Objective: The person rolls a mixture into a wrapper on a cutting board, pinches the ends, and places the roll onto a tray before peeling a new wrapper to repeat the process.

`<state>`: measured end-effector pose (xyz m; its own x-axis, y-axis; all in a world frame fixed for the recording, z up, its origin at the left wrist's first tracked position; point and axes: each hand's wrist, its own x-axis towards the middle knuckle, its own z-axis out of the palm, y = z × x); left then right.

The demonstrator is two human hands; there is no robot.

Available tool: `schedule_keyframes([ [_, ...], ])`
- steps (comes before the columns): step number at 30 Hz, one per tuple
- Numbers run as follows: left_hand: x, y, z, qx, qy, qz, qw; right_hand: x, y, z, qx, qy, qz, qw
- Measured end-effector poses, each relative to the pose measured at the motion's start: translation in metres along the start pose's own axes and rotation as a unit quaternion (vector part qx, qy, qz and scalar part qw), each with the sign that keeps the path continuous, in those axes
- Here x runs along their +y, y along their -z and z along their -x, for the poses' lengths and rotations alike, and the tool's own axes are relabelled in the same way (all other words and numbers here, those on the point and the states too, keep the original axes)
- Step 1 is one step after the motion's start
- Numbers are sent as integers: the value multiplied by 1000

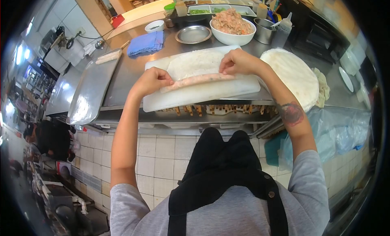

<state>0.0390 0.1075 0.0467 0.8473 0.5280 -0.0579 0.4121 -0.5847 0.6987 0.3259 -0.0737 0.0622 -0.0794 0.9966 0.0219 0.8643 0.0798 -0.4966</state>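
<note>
well, fingers (164, 77) hold a slender, pinkish roll (199, 80) over a smooth board (203, 92).

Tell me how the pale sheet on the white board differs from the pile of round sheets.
The pale sheet has a pinkish strip along its near side; the pile of round sheets shows none on top.
The left hand and right hand work at the pale sheet's strip, while neither holds the pile.
The pale sheet lies on the white board; the pile sits off it, to the right.
Both look whitish.
</note>
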Motion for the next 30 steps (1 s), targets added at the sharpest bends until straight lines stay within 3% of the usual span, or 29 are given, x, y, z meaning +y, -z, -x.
schedule_keyframes([
  [2,1,0,0,6,-5,-15,1000,2,-11,-2,64,131,-41,988],
  [4,5,-3,3,11,-9,-29,999,-3,-16,-2,51,135,-38,989],
  [6,10,-11,7,71,-106,-100,987,-8,-19,0,40,139,-34,989],
  [10,23,-32,14,95,-170,-107,975,-7,-22,0,53,130,-20,990],
  [15,42,-51,30,148,-179,-195,953,-31,-35,-8,61,157,38,985],
  [17,47,-54,31,153,-165,-216,950,-39,-55,-19,154,224,66,960],
  [20,45,-55,29,168,-171,-272,932,-42,-59,-21,157,185,62,968],
  [24,36,-49,29,154,-165,-223,948,-28,-46,-3,139,126,56,981],
  [30,30,-41,25,141,-187,-225,946,-4,-33,23,147,136,34,979],
])
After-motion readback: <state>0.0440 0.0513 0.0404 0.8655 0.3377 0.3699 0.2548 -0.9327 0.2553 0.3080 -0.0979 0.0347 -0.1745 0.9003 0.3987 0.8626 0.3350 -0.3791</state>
